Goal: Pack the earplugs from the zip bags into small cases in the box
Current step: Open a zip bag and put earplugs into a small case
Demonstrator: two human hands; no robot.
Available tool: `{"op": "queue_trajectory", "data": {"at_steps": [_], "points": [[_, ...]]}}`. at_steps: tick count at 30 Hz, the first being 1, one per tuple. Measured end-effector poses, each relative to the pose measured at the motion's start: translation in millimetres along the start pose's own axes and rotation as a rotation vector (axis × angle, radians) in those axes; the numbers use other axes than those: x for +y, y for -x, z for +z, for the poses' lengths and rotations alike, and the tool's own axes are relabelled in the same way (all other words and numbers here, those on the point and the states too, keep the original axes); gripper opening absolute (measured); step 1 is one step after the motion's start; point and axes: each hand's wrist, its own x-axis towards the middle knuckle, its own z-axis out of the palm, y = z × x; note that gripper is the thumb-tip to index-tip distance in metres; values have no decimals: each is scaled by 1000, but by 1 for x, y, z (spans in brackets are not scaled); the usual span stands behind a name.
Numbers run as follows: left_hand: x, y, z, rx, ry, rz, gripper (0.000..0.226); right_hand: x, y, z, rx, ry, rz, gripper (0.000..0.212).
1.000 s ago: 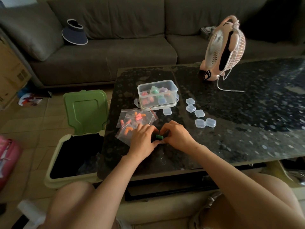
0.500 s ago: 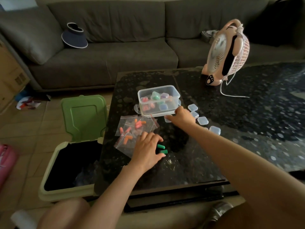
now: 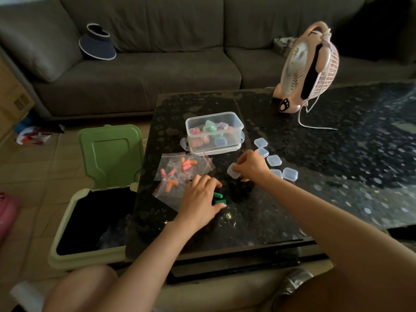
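Observation:
Two green earplugs (image 3: 218,198) lie on the dark table (image 3: 315,176) under the fingertips of my left hand (image 3: 200,194), whose fingers rest on them. My right hand (image 3: 249,165) grips a small clear case (image 3: 234,171) just above the table, right of the zip bags. Clear zip bags (image 3: 180,174) with orange and pink earplugs lie left of my hands. A clear plastic box (image 3: 215,131) behind them holds several filled small cases. Several empty small cases (image 3: 273,160) sit in a row right of my right hand.
A pink desk fan (image 3: 308,68) with a white cord stands at the table's back. An open green-lidded bin (image 3: 96,199) stands on the floor, left of the table. A grey sofa (image 3: 157,64) with a dark visor hat (image 3: 96,45) runs behind.
My right hand left the green earplugs, reached toward the box, took a small clear case and now draws it back. My left hand stayed by the earplugs.

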Motion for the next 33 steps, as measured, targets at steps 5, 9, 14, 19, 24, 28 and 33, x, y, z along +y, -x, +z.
{"op": "queue_trajectory", "data": {"at_steps": [5,9,14,19,24,28,33], "points": [[3,-1,-4,180,257,-64,57,-3,37,-8,-226,-397,70,13],[6,-4,-12,249,480,-104,38,2,59,-5,-370,-610,56,13],[4,-4,-19,123,758,-228,26,5,68,3,-332,-679,-50,9],[7,-4,-30,69,816,-296,36,0,71,5,-333,-734,-114,11],[13,0,-41,137,574,-271,30,-7,75,5,-373,-753,-57,11],[19,4,-43,222,402,-231,29,-12,81,7,-410,-655,-52,30],[19,5,-41,261,264,-205,28,-16,81,6,-356,-558,-71,33]]}}
